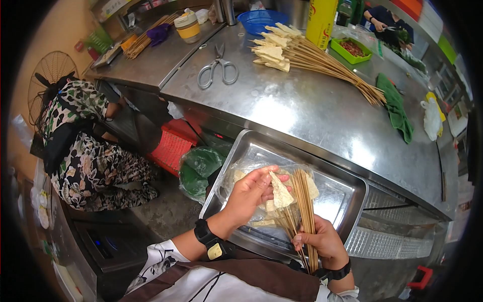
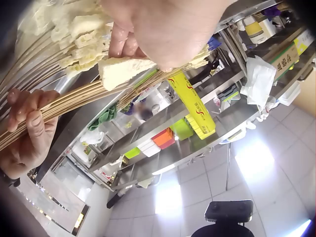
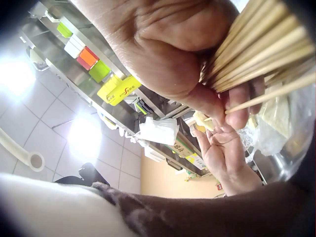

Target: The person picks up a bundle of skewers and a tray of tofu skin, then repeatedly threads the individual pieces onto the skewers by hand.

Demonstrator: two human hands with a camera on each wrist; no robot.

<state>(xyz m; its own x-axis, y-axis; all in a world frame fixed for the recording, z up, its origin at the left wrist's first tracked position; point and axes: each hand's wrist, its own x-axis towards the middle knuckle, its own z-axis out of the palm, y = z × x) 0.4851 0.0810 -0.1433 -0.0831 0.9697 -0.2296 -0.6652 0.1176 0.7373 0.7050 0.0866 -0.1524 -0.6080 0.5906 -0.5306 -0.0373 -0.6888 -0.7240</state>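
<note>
In the head view my left hand (image 1: 246, 194) pinches a pale, rough, wedge-shaped piece of food (image 1: 280, 191), possibly bean curd, over the metal tray (image 1: 354, 214). My right hand (image 1: 324, 241) grips a bundle of bamboo skewers (image 1: 304, 196) just right of it. From that hand a single skewer (image 3: 276, 95), pinched between thumb and finger, reaches toward the piece (image 3: 201, 120) in the right wrist view. Several skewers in the bundle carry similar pieces. More pale pieces (image 1: 269, 222) lie in a clear plastic bag (image 1: 240, 168) in the tray, partly hidden by the hands.
On the steel counter (image 1: 216, 108) lie scissors (image 1: 218, 70), a pile of filled skewers (image 1: 327, 65) and a green cloth (image 1: 395, 108). A blue basin (image 1: 266, 21) and green tray (image 1: 352, 50) stand behind. At left another person (image 1: 83, 136) bends beside a lined green bin (image 1: 198, 171).
</note>
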